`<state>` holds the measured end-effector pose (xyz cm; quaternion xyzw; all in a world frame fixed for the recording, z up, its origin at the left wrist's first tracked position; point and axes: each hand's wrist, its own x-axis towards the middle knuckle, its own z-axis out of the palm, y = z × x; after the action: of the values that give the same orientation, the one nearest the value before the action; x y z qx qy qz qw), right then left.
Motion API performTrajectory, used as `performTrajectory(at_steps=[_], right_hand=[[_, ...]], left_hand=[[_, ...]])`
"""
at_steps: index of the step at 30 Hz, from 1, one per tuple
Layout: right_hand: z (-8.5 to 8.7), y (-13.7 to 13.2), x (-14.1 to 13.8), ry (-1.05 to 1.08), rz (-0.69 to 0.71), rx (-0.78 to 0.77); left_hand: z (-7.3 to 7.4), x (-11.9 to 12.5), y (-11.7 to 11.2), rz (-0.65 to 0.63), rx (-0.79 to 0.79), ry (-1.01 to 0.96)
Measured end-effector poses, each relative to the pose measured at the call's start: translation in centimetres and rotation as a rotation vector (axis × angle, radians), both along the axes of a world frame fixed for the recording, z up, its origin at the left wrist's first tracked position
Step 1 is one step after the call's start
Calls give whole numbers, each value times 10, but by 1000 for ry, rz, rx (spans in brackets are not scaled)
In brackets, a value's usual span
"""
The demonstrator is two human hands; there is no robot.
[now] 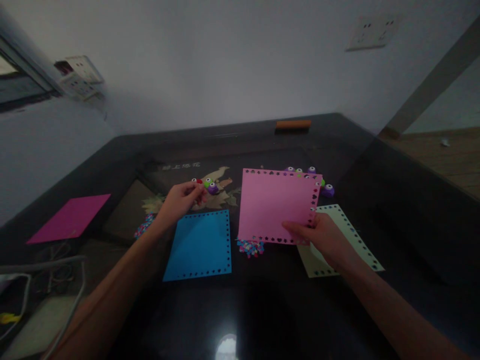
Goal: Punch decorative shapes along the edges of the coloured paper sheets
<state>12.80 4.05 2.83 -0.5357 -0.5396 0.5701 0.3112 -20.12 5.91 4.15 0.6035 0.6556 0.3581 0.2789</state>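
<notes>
My right hand [321, 236] pinches the lower right corner of a pink paper sheet [273, 204] and holds it lifted over the dark table [262, 310]; small shapes are punched along the sheet's edges. My left hand [182, 198] is closed on a small red punch [196, 181], beside a green punch [207, 182] and a purple punch [213, 188]. A blue sheet [200, 245] with punched borders lies flat between my arms. A pale green sheet [343, 240] lies under my right hand.
Several small punches [311, 172] sit behind the pink sheet. Piles of coloured paper bits [250, 247] lie near the blue sheet. A magenta sheet [69, 218] lies at the left. An orange bar [293, 124] rests at the table's far edge. Cables [45, 280] are at lower left.
</notes>
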Motion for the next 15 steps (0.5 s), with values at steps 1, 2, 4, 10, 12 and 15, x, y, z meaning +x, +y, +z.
performTrajectory(at_steps=[1,2,4,10,12,15], right_hand=[[0,-1,0,-12,5,11],[0,-1,0,-24,8,17],[0,-1,-1,-34,13,15],[-3,1,1,-53,10,7],[-2,1,1,-69,-2,7],[0,0,1,-65,1,10]], left_hand=[[-4,-9,4,47,20,44],[-7,-18,7,100,57,106],[-15,-33,14,181,116,194],[-35,-46,30,106,151,298],[-40,-45,32,43,130,321],[-44,-46,32,1,99,352]])
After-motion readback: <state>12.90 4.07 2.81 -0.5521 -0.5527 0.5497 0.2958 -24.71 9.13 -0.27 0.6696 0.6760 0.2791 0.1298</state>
